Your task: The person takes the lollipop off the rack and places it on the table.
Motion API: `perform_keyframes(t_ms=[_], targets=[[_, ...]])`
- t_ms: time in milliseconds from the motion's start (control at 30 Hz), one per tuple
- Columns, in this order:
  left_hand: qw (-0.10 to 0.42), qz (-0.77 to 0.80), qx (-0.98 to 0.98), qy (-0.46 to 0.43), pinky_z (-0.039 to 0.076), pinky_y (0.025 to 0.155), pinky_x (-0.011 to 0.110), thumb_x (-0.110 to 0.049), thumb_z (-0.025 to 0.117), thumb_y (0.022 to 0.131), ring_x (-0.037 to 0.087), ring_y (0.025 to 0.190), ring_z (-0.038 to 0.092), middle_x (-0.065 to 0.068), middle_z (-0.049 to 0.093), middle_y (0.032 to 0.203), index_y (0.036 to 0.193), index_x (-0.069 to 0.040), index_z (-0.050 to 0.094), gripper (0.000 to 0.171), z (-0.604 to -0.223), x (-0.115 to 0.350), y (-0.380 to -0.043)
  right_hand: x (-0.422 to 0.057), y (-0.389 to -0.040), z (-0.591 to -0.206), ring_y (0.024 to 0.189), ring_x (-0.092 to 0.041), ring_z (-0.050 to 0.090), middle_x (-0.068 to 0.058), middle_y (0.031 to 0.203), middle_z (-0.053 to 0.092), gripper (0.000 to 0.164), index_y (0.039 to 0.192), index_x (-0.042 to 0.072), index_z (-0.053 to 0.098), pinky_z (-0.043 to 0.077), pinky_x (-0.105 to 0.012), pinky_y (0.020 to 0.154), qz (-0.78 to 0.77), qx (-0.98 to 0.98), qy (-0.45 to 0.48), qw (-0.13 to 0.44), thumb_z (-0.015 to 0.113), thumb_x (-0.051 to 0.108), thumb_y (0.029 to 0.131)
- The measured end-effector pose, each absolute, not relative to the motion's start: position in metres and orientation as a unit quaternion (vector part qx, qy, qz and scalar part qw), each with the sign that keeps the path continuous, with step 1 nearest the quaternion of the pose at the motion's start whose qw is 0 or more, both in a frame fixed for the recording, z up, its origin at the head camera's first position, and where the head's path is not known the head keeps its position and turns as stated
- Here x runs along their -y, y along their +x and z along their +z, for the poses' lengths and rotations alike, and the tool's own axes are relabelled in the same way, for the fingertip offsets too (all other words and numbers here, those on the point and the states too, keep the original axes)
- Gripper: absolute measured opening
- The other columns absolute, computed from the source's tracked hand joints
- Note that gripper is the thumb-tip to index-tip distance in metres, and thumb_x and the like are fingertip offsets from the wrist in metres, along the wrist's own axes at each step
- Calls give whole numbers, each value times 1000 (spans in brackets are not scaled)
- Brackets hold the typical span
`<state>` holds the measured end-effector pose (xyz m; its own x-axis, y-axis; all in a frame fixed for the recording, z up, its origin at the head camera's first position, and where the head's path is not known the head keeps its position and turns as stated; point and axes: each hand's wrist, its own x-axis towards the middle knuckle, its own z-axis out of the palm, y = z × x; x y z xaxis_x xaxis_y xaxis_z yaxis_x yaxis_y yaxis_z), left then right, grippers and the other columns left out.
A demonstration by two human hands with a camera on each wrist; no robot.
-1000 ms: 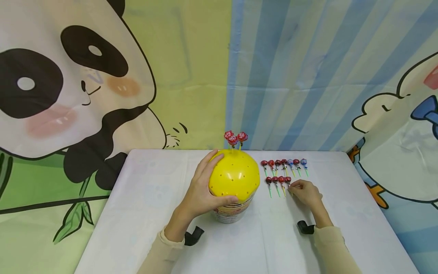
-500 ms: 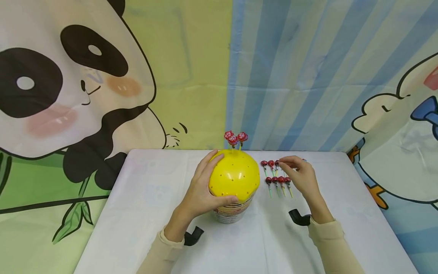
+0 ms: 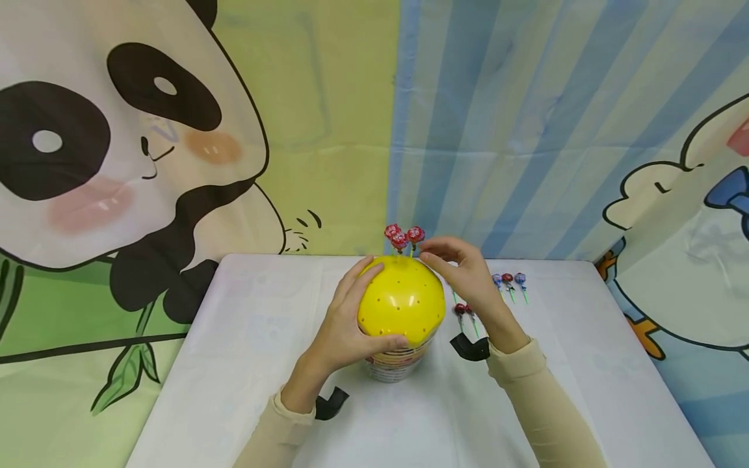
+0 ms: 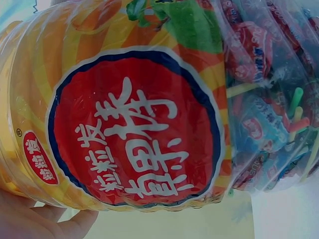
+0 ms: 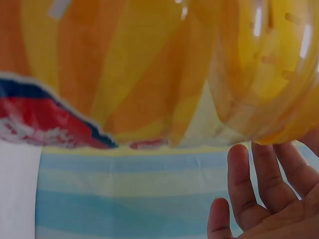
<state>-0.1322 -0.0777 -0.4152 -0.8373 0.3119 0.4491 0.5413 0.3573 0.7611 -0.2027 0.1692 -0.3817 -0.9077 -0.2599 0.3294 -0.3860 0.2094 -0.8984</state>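
My left hand [image 3: 341, 325] grips the yellow domed lid [image 3: 400, 302] of a clear plastic jar [image 3: 391, 372], fingers behind and thumb across the front. Three red-wrapped lollipops [image 3: 399, 240] stand upright in holes on the lid's top. Just right of them is my right hand [image 3: 465, 273], thumb and forefinger apart beside the rightmost lollipop [image 3: 416, 234], nothing visible between them. In the left wrist view, the jar's orange label [image 4: 137, 129] shows, with wrapped lollipops [image 4: 259, 119] inside its lower part. The right wrist view has my right fingers [image 5: 241, 179] spread near the lid.
Two rows of lollipops lie on the white table right of the jar, partly hidden by my right hand. A blue lollipop [image 3: 520, 278] ends the back row; dark red ones [image 3: 459, 309] show in front. A printed cloth [image 3: 497, 130] hangs behind the table [image 3: 234, 364].
My right hand has left the front-row lollipop, now lying on the table, and moved leftward and up to the lid's top. The left hand and jar have stayed in place.
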Motion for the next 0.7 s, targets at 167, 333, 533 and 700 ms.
perform_keyframes(t_ms=[167,333,533,700], targets=[[112,-503,816,-263,46,99,53,-42,93,66,23,139,35,-1,20,163,155,-30,34,108,-415,78,-132,-161,-208,-381,103,-27,61,-14,114,68,24,119,5,69,53,-40,90,623,753,209,5,67,16,98],[112,-502,817,-261,46,99,53,-43,94,66,22,139,35,-1,20,163,155,-31,34,108,-415,78,-132,-158,-209,-380,101,-30,62,-18,114,66,26,117,2,69,57,-37,83,637,742,209,-7,67,19,98],[113,-504,816,-258,46,99,53,-43,94,65,22,138,36,-4,20,163,155,-32,34,108,-416,78,-132,-155,-210,-378,100,-28,59,-13,109,69,20,115,1,70,52,-45,88,621,755,211,18,65,12,99],[119,-504,814,-262,47,98,53,-44,93,65,23,138,37,-1,21,163,155,-31,34,108,-416,78,-132,-153,-203,-368,102,-24,58,-14,109,69,18,114,-2,70,44,-50,93,603,766,210,80,62,6,99]])
